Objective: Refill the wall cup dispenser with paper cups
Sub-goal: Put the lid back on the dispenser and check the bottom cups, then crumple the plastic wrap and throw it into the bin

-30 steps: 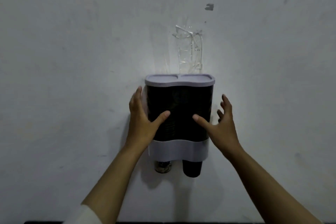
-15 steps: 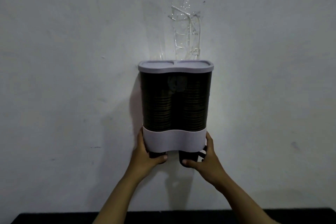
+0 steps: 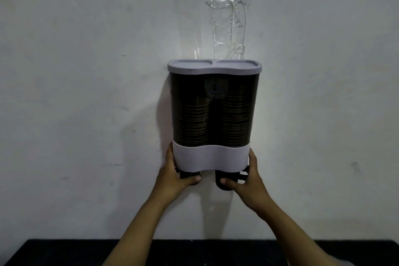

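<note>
Now that your hands have dropped from the dispenser's dark sides to its base, you look ready to lift or seat it rather than load it. The wall cup dispenser (image 3: 213, 114) sits against the wall (image 3: 86, 71), lid (image 3: 214, 66) closed, above the desk (image 3: 64, 252). Both tubes hold paper cups (image 3: 235, 123) stacked about two-thirds up. Your left hand (image 3: 174, 177) grips the left outlet; your right hand (image 3: 248, 181) grips the protruding bottom cup (image 3: 222, 179)

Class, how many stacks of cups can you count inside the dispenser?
2: left stack and right stack, side by side behind the dark dispenser window. Their lowest cups are partly hidden.
</note>
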